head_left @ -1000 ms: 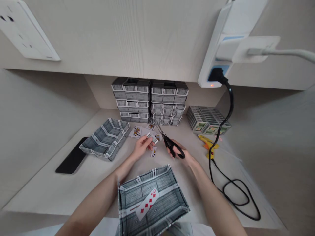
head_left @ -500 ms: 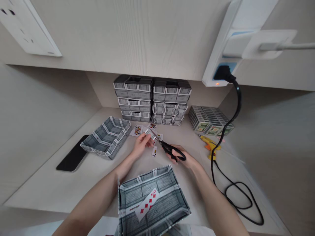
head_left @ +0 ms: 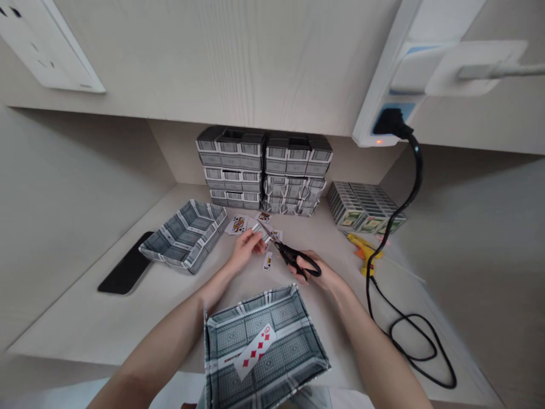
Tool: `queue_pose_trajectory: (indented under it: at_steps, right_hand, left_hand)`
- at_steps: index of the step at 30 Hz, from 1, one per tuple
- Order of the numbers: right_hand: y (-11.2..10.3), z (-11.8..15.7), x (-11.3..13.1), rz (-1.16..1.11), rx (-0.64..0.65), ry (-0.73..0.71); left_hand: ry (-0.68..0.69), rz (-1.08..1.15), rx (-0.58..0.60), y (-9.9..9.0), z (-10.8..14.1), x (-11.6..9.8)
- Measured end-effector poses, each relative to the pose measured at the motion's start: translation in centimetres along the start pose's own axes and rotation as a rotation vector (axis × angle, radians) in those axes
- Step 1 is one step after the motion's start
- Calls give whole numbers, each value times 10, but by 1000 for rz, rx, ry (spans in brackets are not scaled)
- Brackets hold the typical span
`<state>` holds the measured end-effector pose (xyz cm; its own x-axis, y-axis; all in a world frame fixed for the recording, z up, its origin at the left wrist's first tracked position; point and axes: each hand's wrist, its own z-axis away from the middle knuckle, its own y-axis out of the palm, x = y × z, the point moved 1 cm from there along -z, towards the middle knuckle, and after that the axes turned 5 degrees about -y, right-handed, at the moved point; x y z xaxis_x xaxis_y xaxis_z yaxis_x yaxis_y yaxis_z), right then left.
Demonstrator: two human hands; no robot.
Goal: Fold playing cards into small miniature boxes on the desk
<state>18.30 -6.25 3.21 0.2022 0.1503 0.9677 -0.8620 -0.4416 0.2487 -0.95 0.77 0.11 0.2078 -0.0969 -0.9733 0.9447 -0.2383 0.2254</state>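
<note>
Left hand: closed in a pinch; a card piece is clamped between thumb and fingers, patterned back up

Right hand: wrapped round the handles of the scissors, whose blades are pointed up and leftward at the card piece

Card piece: held above the surface, among loose cut cards; its right edge is met by, or lies just beside, the blades, though whether it is caught between them cannot be told

Step in hand: judged to be the cutting of the card piece, with the left hand used for holding and the right for the blades

Next move: a steady pinch and a straight line for the blades would seem to be called for, with the left fingertips kept clear

King piece: laid on the surface, just below the left hand's fingers

Loose cards: spread beyond the left hand, picture sides up

Near tray: set between the forearms, nearest the body, with a diamond strip lying inside

Left tray: stood on the surface, overlapping the phone in view

Glue gun: laid to the right, well apart from both hands
</note>
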Motion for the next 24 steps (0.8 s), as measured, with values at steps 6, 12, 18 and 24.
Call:
queue_pose_trajectory:
  at_steps: [6,12,18,24]
  right_hand:
    - [1,0,-1,-28,-6,17]
    - [6,0,1,-45,-34,27]
    - [6,0,-1,-30,-41,30]
    - [7,-1,-2,-18,-42,31]
  left_hand:
    - [-3,24,-3,-1,-2,2]
    - [-7,37,-2,-3,-4,3]
    - [-17,67,-5,-4,-5,3]
    - [-31,78,-7,-5,-6,5]
